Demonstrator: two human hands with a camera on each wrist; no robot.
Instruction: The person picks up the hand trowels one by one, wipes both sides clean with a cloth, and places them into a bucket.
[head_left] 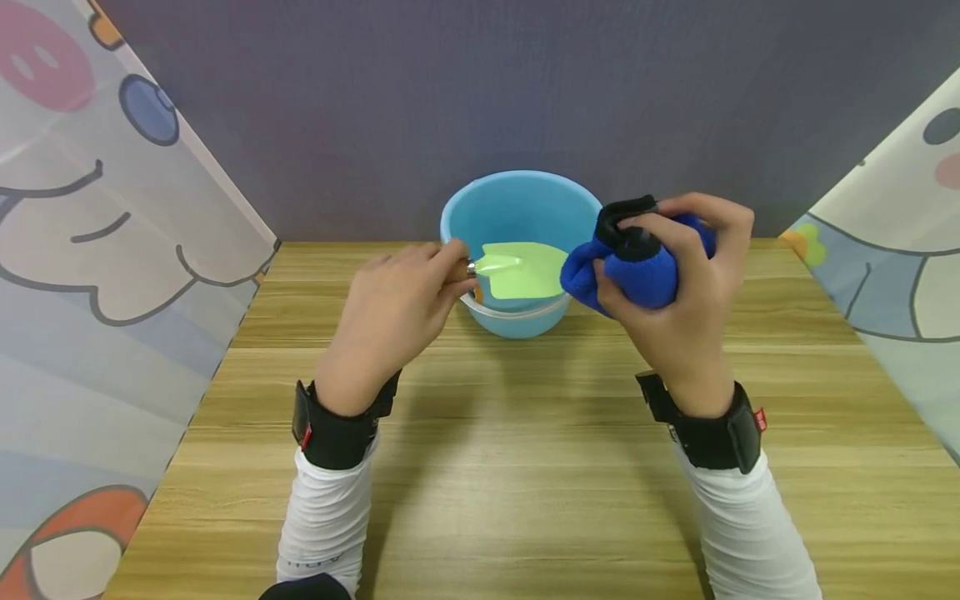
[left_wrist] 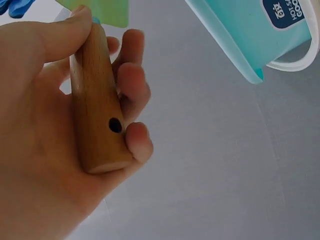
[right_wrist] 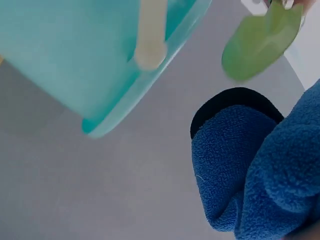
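My left hand [head_left: 397,308] grips a small garden trowel by its wooden handle [left_wrist: 97,110]. The trowel's light green blade [head_left: 525,271] points right and lies level in front of the bucket's opening in the head view. A bunched blue cloth [head_left: 648,279] with black edging is held in my right hand [head_left: 690,292], thumb on the near side and fingers over the top. In the right wrist view the folded cloth [right_wrist: 225,160] shows a small gap to the green blade [right_wrist: 262,45]. Behind the blade stands a light blue bucket [head_left: 517,196], partly hidden by it.
The bucket has a pale handle [right_wrist: 151,35] and a dark label [left_wrist: 283,14]. It stands near the back of a wood-grain table [head_left: 517,467], close to a dark grey wall [head_left: 480,92]. Cartoon-printed panels [head_left: 112,225] flank the table on both sides.
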